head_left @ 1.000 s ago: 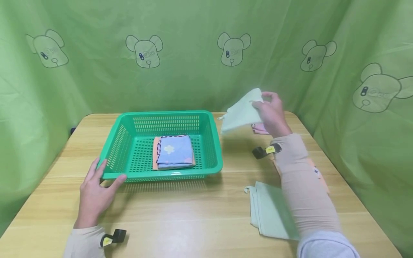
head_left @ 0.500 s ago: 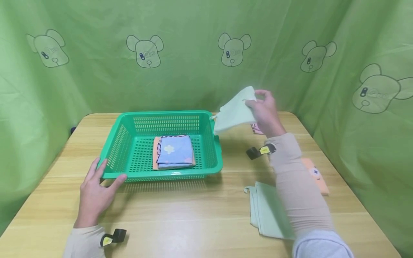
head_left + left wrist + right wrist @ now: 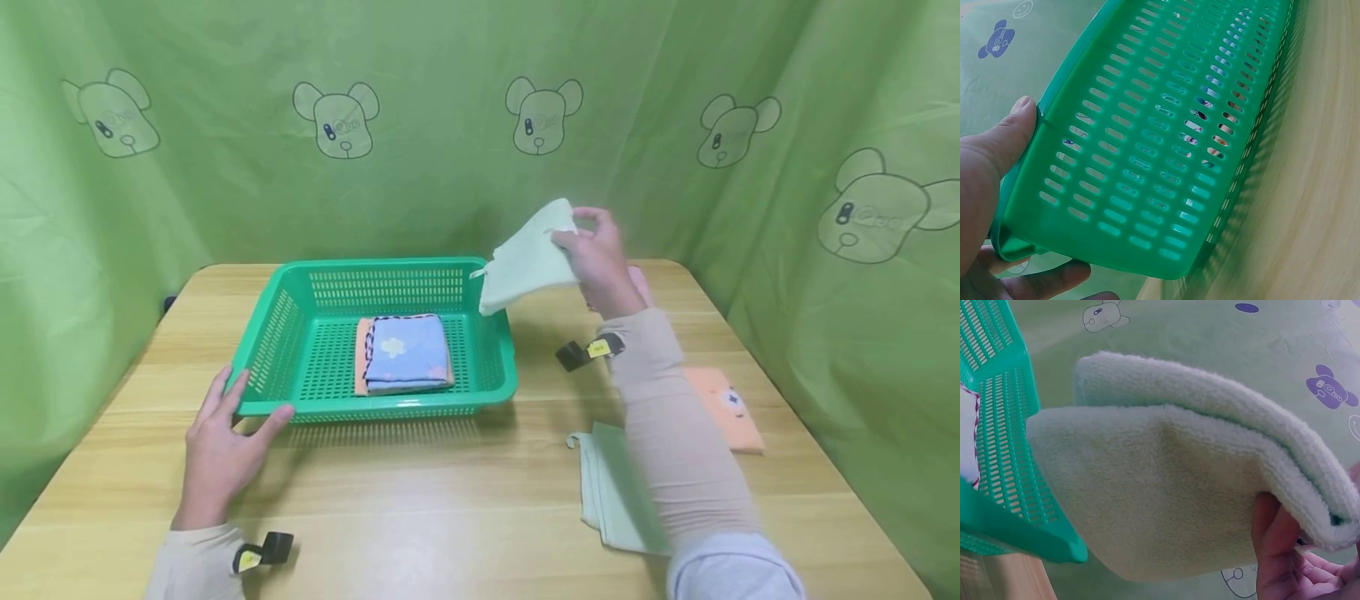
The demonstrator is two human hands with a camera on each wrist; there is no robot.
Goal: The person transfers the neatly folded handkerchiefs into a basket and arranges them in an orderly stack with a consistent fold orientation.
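Note:
My right hand [image 3: 600, 258] pinches a folded pale green towel [image 3: 528, 262] by its right side, in the air over the right rim of a green plastic basket [image 3: 405, 403]. In the right wrist view the towel [image 3: 1147, 481] shows its folded layers, with a thumb [image 3: 1272, 544] against its near side. My left hand [image 3: 221, 450] holds the basket's front left corner, thumb at the front rim and fingers along the left rim. Inside the basket lies a folded blue towel [image 3: 408, 350] with a white flower and an orange edge.
A second pale green towel [image 3: 618, 492] lies folded on the wooden table [image 3: 420, 517], partly under my right forearm. Right of that arm is an orange towel [image 3: 727, 408]. A pink cloth [image 3: 640, 285] is mostly hidden behind the right hand. Green curtains [image 3: 450, 192] surround the table.
My right hand has carried the pale green towel leftward, from beside the basket to over its right rim. More of the orange towel has come into sight. The left hand and basket have stayed still.

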